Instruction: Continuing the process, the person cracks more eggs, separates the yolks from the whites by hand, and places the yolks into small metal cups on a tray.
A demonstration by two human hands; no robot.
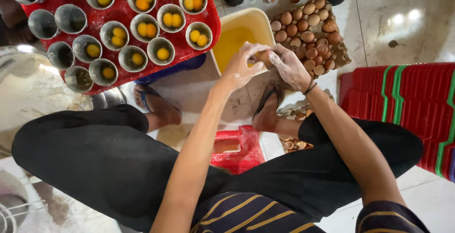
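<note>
Head view, left hand (239, 67) and right hand (290, 66), fingers of both clamped on brown egg (263, 56), over yellow tub (246, 19), egg tray (332, 53) upper right, red tray of metal cups (124, 13) upper left.

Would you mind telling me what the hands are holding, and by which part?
Both hands, left hand and right hand, hold one brown egg between their fingertips, one at each side, over the yellow tub.
</note>
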